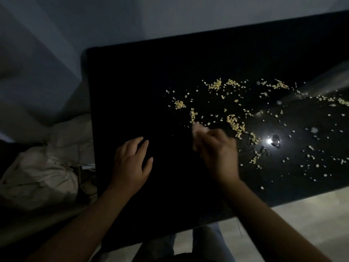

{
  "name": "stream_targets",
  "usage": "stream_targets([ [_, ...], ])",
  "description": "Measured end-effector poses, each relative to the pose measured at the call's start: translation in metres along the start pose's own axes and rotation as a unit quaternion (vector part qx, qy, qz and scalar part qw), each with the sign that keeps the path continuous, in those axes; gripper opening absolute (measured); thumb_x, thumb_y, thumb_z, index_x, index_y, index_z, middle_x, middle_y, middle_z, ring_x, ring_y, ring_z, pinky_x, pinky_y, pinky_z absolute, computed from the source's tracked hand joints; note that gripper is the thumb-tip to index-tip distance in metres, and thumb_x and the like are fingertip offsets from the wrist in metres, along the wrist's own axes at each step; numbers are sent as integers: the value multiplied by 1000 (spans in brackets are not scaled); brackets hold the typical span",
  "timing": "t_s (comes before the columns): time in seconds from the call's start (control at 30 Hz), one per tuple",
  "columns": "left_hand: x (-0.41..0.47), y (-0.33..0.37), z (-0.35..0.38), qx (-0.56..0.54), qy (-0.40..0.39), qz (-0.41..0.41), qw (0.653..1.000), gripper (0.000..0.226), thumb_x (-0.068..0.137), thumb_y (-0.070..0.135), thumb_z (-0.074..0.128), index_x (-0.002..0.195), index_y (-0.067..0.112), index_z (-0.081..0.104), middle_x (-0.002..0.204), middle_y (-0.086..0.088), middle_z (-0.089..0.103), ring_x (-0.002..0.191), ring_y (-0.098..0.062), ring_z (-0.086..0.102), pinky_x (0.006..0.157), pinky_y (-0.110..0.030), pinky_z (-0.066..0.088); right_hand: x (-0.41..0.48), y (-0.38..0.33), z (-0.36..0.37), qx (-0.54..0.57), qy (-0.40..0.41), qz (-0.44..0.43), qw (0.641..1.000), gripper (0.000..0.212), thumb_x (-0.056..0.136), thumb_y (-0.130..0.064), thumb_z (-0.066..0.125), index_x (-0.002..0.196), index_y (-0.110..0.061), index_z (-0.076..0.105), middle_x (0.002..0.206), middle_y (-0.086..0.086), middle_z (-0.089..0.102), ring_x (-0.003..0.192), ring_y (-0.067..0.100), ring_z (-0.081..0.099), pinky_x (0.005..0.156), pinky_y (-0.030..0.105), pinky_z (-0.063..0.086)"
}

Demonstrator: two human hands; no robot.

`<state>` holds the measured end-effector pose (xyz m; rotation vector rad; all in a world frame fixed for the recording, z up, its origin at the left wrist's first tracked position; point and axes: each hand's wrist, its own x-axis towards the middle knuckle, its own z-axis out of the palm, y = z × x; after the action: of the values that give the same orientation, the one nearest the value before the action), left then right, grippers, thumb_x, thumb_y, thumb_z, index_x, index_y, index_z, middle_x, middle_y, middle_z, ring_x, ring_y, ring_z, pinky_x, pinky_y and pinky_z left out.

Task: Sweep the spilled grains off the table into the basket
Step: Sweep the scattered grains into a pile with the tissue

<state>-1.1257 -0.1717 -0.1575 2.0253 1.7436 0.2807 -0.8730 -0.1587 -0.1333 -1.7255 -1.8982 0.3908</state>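
- Grains (235, 123): small, pale yellow, flat ovals, loose and dry-looking, bright against the black top.
- Location: on the bench (141, 87), spread over its middle and right part out to the right edge of view.
- Mix of singles and dense clumps: two small clumps at the left of the scatter, more along the far side, and a thin spread on the right.
- Axis: single grains point every way, no common heading. The densest streak is long and narrow, running from the middle of the bench down and right toward the near edge. The whole scatter is wider side to side than front to back.
- Right grip (217, 154): bare hand, motion-blurred, knuckles up, fingers curled inward. The fingertips (196, 130) are at the near edge of the grains, beside the streak. Cannot tell how far closed it is or whether it has hold of anything.
- Left grip (130, 163): bare hand, palm down on the bench, fingers straight and spread, has hold of nothing, well apart from the grains.
- Bench top is black and glossy, with water drops (314, 130) and a light glare (270, 141) on the right side.
- Pale cloth (47, 167) is left of the bench, and light floor (302, 214) is near right.
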Motion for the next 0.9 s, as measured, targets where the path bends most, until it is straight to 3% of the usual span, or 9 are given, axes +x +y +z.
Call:
stream_targets([
  [0.17,-2,-6,-3,19,-2,7,1000,57,90,42,39,133,8,51,137,-11,46,125,-30,40,101,-46,40,13,-53,52,37,-93,-56,993,36,88,-34,44,112,-23,68,105,0,62,91,17,60,79,41,46],
  [0.3,-3,-11,-3,-3,-2,22,1000,57,91,43,41,135,8,50,139,-10,45,127,-30,39,102,-46,39,30,-34,59,4,-87,-60,994,38,87,-33,48,119,-25,66,107,0,63,88,17,60,78,39,44],
  [0.5,0,-14,1,-12,6,16,1000,58,92,46,38,139,13,46,144,-6,43,128,-28,36,102,-48,36,40,44,15,-88,-1,105,991,29,90,-26,63,119,-22,67,103,7,64,82,26,60,80,37,35],
  [0.6,2,-10,0,-3,12,2,1000,58,91,46,38,139,14,47,144,-4,43,127,-26,36,101,-48,35,37,30,7,-55,34,87,994,26,91,-22,62,116,-20,67,100,7,62,83,10,46,77,40,40],
  [0.67,5,-11,-1,6,9,-4,1000,58,91,47,37,139,16,47,145,-2,42,126,-24,35,101,-46,34,38,4,20,-7,17,58,998,26,91,-23,63,116,-20,67,105,4,61,85,-4,28,78,41,44],
  [0.7,6,-11,-1,16,3,-8,1000,58,91,47,37,139,17,47,145,0,42,126,-23,35,101,-46,34,40,-10,29,13,4,35,999,26,90,-25,62,115,-21,68,105,2,61,84,-5,27,77,41,45],
  [0.83,8,-5,-2,85,-12,-32,996,58,88,48,36,135,18,49,142,-1,44,121,-25,39,96,-46,40,74,-51,69,51,-55,-40,996,34,90,-35,45,108,-21,70,100,3,62,88,16,57,76,41,46],
  [0.9,9,-3,-1,94,-13,-41,995,58,87,48,37,133,17,51,140,-2,45,118,-27,42,94,-46,42,94,-58,84,33,-88,-53,994,40,88,-38,39,107,-20,70,98,5,62,84,24,61,78,40,42],
])
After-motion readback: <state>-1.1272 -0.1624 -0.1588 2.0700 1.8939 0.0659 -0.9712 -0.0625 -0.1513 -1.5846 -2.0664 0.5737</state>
